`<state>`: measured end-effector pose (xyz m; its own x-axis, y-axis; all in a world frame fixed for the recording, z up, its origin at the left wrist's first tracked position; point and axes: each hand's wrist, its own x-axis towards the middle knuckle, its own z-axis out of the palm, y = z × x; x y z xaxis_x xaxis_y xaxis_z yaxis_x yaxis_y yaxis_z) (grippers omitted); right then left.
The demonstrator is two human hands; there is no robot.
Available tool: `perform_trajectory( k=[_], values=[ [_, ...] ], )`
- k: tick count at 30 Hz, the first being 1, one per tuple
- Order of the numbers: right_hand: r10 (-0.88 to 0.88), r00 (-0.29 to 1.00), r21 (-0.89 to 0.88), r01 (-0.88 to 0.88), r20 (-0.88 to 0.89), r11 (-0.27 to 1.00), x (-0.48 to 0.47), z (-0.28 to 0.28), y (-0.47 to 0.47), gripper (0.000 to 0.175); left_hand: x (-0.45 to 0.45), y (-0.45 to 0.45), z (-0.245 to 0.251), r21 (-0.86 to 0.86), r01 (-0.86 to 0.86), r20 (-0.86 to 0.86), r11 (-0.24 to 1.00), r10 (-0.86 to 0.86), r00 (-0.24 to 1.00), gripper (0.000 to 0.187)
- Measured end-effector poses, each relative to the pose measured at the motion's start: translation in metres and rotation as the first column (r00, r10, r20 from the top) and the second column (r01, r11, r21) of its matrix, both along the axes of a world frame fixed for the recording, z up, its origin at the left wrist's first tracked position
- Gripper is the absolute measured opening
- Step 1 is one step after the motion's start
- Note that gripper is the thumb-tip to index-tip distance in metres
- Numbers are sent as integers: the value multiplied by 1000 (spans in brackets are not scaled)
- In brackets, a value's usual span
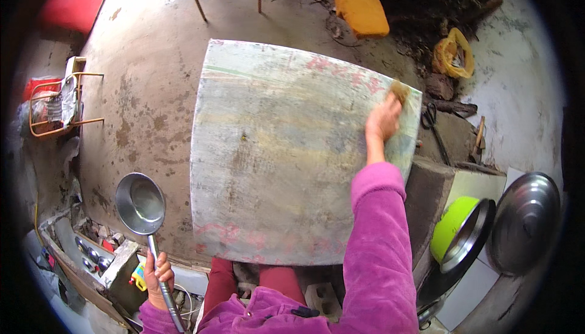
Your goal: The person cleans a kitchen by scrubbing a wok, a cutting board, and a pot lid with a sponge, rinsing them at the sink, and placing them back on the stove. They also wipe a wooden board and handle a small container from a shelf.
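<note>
My left hand (160,275) grips the long metal handle of a dipper (140,204). Its round bowl points away from me over the floor, left of the table, and seems to hold a little liquid. With my right arm stretched forward, my right hand (382,118) presses a brown scrubbing pad (400,91) against the far right corner of a worn, pale tabletop (274,151). The fingers there are slightly blurred and partly cover the pad. Brownish stains mark the middle of this surface, and faded red marks run along its near and far edges.
On the right, a lime-green basin (450,229) and a large round metal lid (524,224) stand by a tiled stove. Fire tongs (436,130) lie beyond it. An orange-covered stool (362,10) and a yellow bag (454,55) are farther off. Metal-framed chairs (68,101) stand around.
</note>
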<state>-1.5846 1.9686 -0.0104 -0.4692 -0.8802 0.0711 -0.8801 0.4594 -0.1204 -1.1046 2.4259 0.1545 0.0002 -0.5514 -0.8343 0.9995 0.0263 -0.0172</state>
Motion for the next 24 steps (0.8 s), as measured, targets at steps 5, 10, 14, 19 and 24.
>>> perform_trajectory(
  k=[5, 10, 14, 19, 24],
  values=[
    [576, 668, -323, -477, 471, 818, 201, -12, -28, 22, -8, 9, 9, 33, -119, 153, 992, 112, 982, 34],
    [946, 149, -364, -896, 288, 253, 335, -21, 118, 39, -9, 17, 18, -42, -176, 112, 983, 180, 977, 47],
    [908, -189, -311, -948, 373, -70, 315, -10, 299, 47, -4, 34, 21, -41, -195, 108, 980, 198, 974, 47],
    [838, -422, -331, -890, 346, -312, 243, -11, 446, 48, 4, 55, 19, 14, -168, 86, 986, 166, 982, 44],
    [887, -360, -385, -892, 288, -236, 265, -20, 383, 44, 6, 63, 14, -58, -127, 107, 990, 133, 985, 45]
  ],
)
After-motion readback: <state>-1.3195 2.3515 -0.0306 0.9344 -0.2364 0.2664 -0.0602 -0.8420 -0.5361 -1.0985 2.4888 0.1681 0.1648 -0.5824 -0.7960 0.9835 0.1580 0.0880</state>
